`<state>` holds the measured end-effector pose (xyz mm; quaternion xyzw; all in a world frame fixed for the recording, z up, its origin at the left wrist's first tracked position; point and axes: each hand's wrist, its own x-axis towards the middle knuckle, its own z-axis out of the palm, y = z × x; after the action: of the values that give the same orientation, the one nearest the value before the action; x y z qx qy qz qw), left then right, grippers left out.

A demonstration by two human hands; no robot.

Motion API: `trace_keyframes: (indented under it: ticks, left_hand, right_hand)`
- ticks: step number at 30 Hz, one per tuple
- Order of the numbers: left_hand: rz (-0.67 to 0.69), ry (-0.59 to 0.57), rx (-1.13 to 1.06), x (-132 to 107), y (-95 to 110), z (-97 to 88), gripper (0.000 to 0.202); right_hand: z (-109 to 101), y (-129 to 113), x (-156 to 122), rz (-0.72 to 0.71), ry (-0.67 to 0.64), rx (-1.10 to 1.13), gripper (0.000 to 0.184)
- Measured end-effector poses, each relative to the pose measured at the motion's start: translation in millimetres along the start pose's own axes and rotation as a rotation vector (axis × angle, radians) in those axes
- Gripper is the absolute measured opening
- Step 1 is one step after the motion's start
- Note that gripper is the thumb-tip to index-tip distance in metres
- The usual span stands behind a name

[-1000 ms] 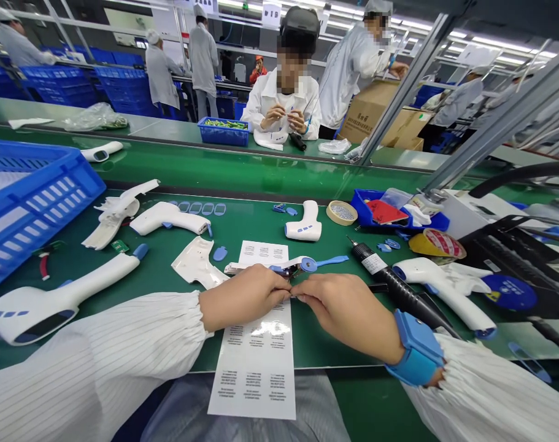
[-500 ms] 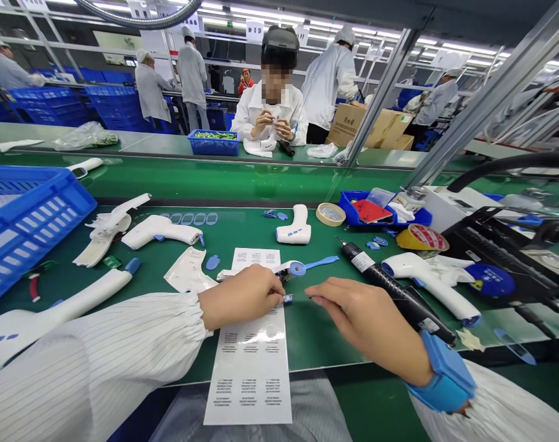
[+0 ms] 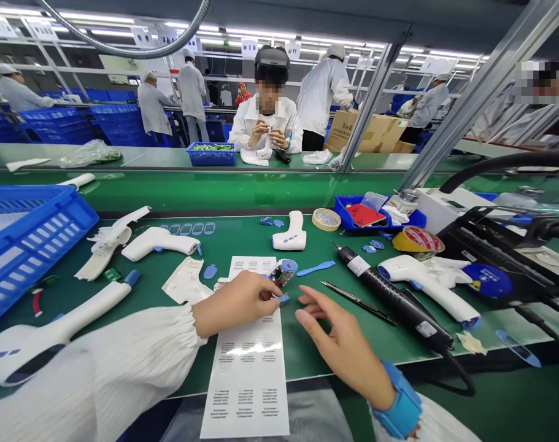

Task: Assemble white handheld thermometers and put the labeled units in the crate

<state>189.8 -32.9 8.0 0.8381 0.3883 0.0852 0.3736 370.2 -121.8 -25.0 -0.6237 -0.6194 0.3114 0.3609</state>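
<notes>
Your left hand: pinching a small blue part by the label sheet's edge. Your right hand: loosely open, empty. Opened device: just beyond your left fingertips, innards exposed; seemingly part-done, blue part separate.

White on Green

The flat desk is green. On the long paper sheet, black print runs in rows over white. A gun-shaped plastic housing is white with 3 blue buttons; the left fabric sleeve, white, grey-striped; the small pinched piece, pale blue.
</notes>
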Motion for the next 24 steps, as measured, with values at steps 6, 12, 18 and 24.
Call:
trace_keyframes:
  ticks: [6,12,18,24]
  left_hand:
    - [0.042,0.311,-0.138,-12,-2,14.5,0.027]
    - [0.127,0.472,-0.065,-14,-6,25.2,0.025]
    - [0.219,0.541,-0.031,-14,-4,27.6,0.022]
    - [0.293,0.585,0.038,-15,-6,31.7,0.022]
  right_hand:
    - [26,-11,18,0.12,-0.002,0.593,0.045]
    - [26,-17,25,0.143,0.02,0.7,0.037]
    - [26,-20,27,0.12,0.007,0.762,0.035]
    - [27,-19,26,0.124,0.011,0.784,0.033]
